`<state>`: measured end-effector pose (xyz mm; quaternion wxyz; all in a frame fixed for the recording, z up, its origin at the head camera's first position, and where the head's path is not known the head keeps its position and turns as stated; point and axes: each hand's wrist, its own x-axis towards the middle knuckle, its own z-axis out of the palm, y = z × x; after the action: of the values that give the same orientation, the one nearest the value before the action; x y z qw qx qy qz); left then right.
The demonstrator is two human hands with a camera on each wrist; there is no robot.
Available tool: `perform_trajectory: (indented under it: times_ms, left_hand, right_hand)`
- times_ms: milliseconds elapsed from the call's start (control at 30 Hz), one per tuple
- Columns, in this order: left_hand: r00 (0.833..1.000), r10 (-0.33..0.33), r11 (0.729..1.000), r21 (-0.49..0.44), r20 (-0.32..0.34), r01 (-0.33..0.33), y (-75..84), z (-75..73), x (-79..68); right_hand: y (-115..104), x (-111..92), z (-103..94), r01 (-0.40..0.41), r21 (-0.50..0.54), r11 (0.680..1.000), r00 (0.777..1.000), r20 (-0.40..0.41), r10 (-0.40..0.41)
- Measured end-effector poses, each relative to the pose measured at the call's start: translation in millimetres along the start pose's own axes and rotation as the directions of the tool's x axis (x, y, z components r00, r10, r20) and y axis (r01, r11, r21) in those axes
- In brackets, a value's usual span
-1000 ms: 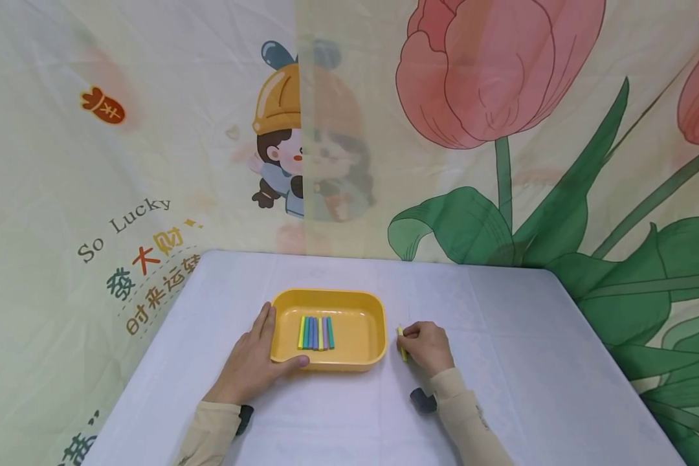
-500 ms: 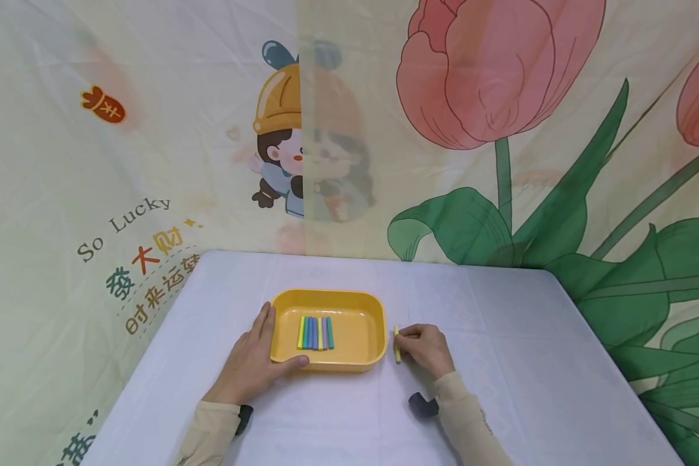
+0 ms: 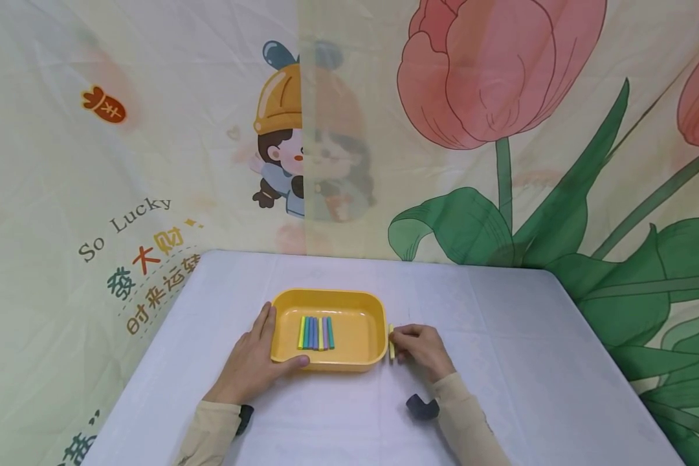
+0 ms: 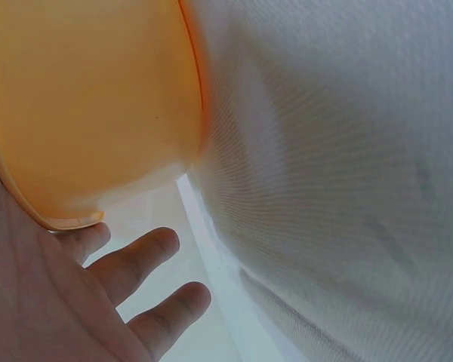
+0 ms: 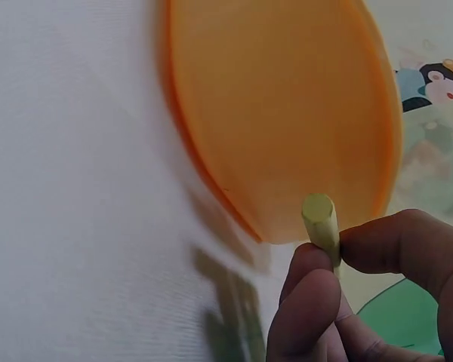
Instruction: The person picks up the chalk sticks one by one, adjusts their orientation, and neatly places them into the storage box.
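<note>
A yellow tray (image 3: pixel 358 331) sits on the white-covered table, with several coloured chalk sticks (image 3: pixel 315 333) lying side by side in its left half. My left hand (image 3: pixel 246 364) rests at the tray's near left corner, fingers straight along the left side and thumb on the front rim. In the left wrist view those fingers (image 4: pixel 132 265) reach past the tray's edge. Just outside the right wall, my right hand (image 3: pixel 424 351) pinches a pale yellow chalk stick (image 5: pixel 320 219) between thumb and fingers. The stick points lengthwise away from me, its round end showing in the right wrist view.
White cloth covers the table (image 3: pixel 501 362), whose far edge meets a printed curtain (image 3: pixel 349 239) with tulips and a cartoon figure. A dark strap piece (image 3: pixel 422 408) juts out beside the right wrist.
My right hand has moved left with the yellow chalk stick, from a short way off to right beside the tray's wall. The left hand, the tray and the chalk in it have stayed still.
</note>
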<state>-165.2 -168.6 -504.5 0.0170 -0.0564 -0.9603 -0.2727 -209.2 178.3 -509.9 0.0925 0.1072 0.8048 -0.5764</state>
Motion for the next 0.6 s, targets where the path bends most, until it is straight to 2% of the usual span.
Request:
perform_trajectory:
  times_ms: [333,600]
  left_hand:
    - [1.0,0.003,1.0,0.006,0.005,-0.003,-0.2,0.2,0.0]
    - [1.0,0.003,1.0,0.011,0.003,-0.003,0.3,-0.1,0.4]
  right_hand:
    - [-17.6,-1.5,-6.4,-0.002,0.03,1.0,1.0,-0.022,0.003]
    - [-32.3,-2.3,-3.1,0.001,0.049,0.999,1.0,-0.03,0.0]
